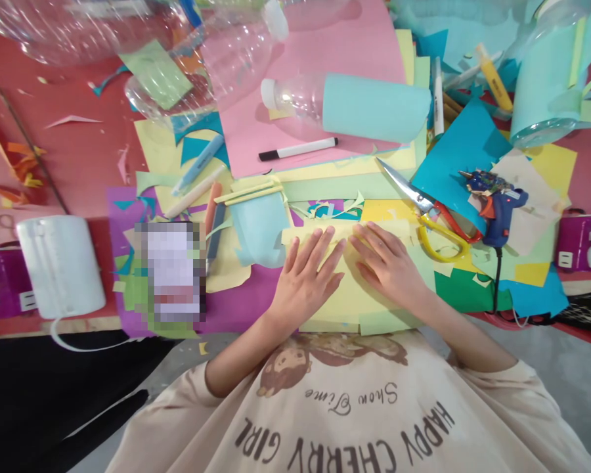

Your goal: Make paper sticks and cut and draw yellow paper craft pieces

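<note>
Pale cream soft-fabric T-shirt [339, 424], short-slv'd, loose cut. L sleeve [177, 401] & R sleeve [526, 387] same col. as body, wide at the cuffs, a few creases. Chest: brown-haired cartoon head [285, 364], brownish tones, w/ a 2nd brown & cream cartoon figure [354, 348] alongside. Next to them, thin dark curly script "Show Time" [352, 397], then lg. dark caps "HAPPY CHERRY GIRL" [364, 450] in a curved line, approx. full chest width; all lettering upside down from wearer's POV. L forearm [246, 351] & R forearm [463, 335] bare, slim; L hand [308, 276] & R hand [389, 263] also bare, w/ slender fingers.
</note>
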`<state>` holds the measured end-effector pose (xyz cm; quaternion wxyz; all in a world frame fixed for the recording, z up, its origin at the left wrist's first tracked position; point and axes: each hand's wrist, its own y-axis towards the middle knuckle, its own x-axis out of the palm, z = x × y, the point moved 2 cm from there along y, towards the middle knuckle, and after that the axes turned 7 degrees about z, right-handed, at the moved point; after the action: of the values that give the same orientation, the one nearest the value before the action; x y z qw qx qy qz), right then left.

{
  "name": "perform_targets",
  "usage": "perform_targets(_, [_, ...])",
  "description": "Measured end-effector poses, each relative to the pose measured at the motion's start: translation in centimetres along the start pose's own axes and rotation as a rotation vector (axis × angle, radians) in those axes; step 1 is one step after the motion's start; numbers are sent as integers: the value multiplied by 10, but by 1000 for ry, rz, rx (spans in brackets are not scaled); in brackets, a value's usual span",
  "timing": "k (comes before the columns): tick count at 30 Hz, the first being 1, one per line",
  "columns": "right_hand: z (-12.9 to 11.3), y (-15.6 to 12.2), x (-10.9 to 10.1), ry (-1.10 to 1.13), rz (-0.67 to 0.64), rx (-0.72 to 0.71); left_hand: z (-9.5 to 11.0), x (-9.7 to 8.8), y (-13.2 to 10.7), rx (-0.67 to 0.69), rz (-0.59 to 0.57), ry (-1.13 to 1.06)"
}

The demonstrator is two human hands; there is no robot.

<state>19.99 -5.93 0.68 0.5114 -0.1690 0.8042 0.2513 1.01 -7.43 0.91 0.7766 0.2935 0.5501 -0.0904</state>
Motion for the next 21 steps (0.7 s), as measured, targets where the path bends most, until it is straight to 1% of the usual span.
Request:
perform_targets(4, [1, -4, 6, -37, 10, -14, -4, 11, -3, -33, -106, -9])
perform_targets(7, [1, -7, 11, -82, 23, -37, -6, 16, -5, -34, -146, 6])
perform_targets(11, [2, -9, 15, -62, -25, -20, -6, 18, -5, -30, -192, 9])
perform_targets(16, [2, -9, 14, -83, -28, -33, -6, 18, -4, -56, -223, -32])
perform_targets(21, [3, -9, 14, -39, -37, -1, -10, 19, -4, -71, -212, -87])
